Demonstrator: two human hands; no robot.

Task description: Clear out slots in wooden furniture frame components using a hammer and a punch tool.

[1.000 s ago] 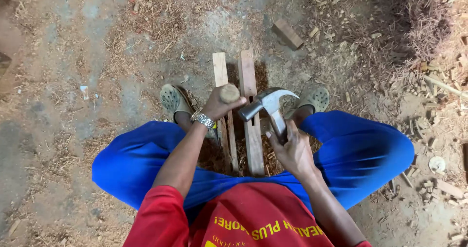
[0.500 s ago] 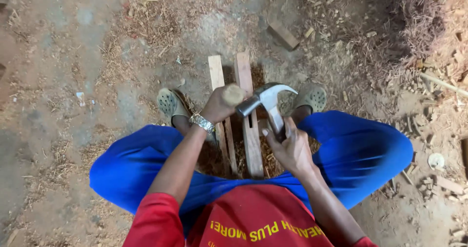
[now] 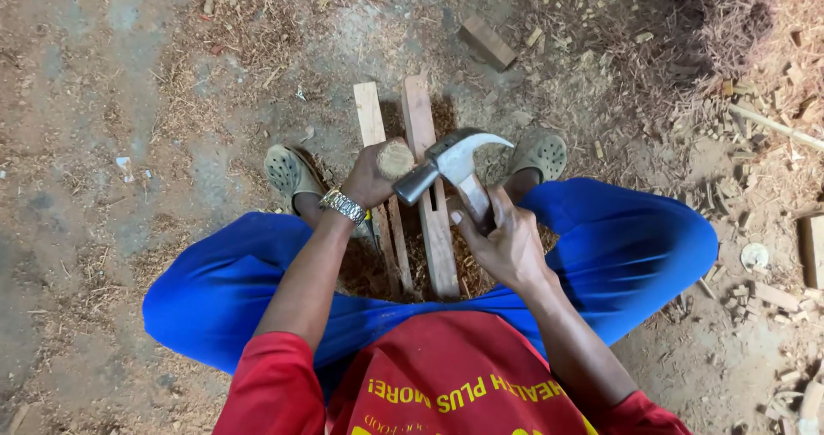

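My left hand [image 3: 369,176], with a metal watch at the wrist, grips a round wooden dowel [image 3: 396,158] held upright, its cut end facing up. My right hand [image 3: 506,242] holds the wooden handle of a claw hammer [image 3: 451,162]. The steel head hangs just right of the dowel's top, with the claw curving to the right. Two wooden slats [image 3: 421,130] lie side by side on the dirt ground between my feet, running away from me under both hands.
I am crouched in blue trousers [image 3: 635,246] and a red shirt, with green clogs [image 3: 287,171] on both feet. A loose wood block [image 3: 487,40] lies further off. Wood offcuts and shavings [image 3: 772,100] pile up at the right.
The view has shifted slightly. The hammer head has come closer to the top of the dowel, while my left hand stays on the dowel.
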